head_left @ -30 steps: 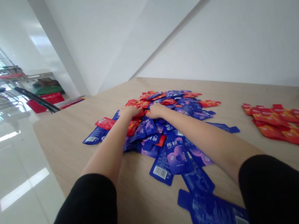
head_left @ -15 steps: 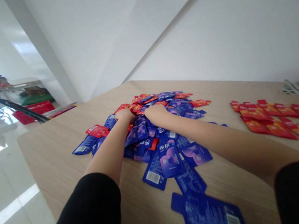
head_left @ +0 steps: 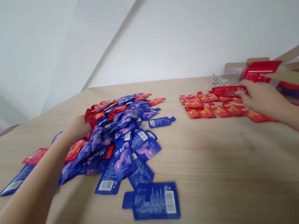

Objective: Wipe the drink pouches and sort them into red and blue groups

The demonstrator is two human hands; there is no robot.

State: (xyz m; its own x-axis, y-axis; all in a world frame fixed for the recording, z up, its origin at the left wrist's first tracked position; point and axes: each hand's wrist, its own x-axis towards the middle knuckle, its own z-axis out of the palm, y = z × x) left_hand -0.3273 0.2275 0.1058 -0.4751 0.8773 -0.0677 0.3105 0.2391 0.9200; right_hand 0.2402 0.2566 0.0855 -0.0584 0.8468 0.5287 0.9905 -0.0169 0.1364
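Right hand grip pinching red packet, long axis sideways; left hand pinching red pouch.

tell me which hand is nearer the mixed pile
Left. The left hand is at the left side of the mixed pile, holding red packaging; the right hand is well off to the right, by the red rows.

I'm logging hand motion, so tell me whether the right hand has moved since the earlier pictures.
Yes, rightward: the right hand has left the mixed pile and is now at the rows of red packets.
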